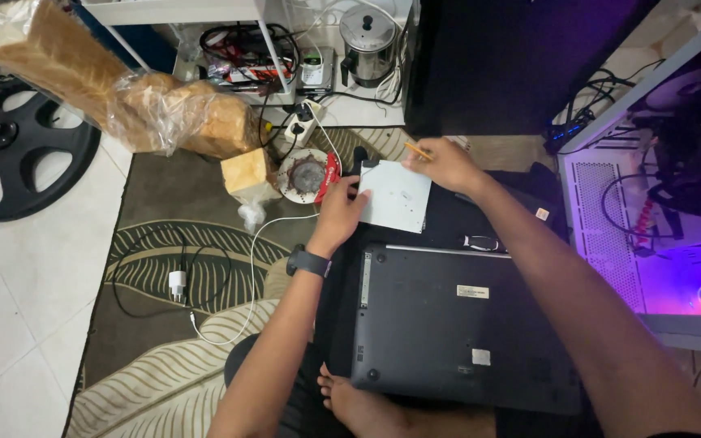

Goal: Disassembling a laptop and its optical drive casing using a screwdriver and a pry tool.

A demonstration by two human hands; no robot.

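Note:
My left hand (341, 209) presses on the left edge of a flat silver rectangular drive (397, 197) lying on the floor mat. My right hand (445, 165) rests on the drive's far right corner and holds a thin yellow-handled tool (418, 151), pinched between the fingers. A black watch (309, 263) is on my left wrist. An upside-down dark laptop (456, 324) lies just in front of me, close to the drive, its bottom panel facing up. My bare foot (359, 405) rests at the laptop's near edge.
A bagged bread loaf (123, 89) and a round tin (308, 174) sit at the upper left. A white charger with cable (177, 284) lies on the leaf-patterned rug (156, 243). An open, purple-lit computer case (659, 219) stands right. A fan base (18, 146), kettle (367, 45) and power strip (300, 122) lie beyond.

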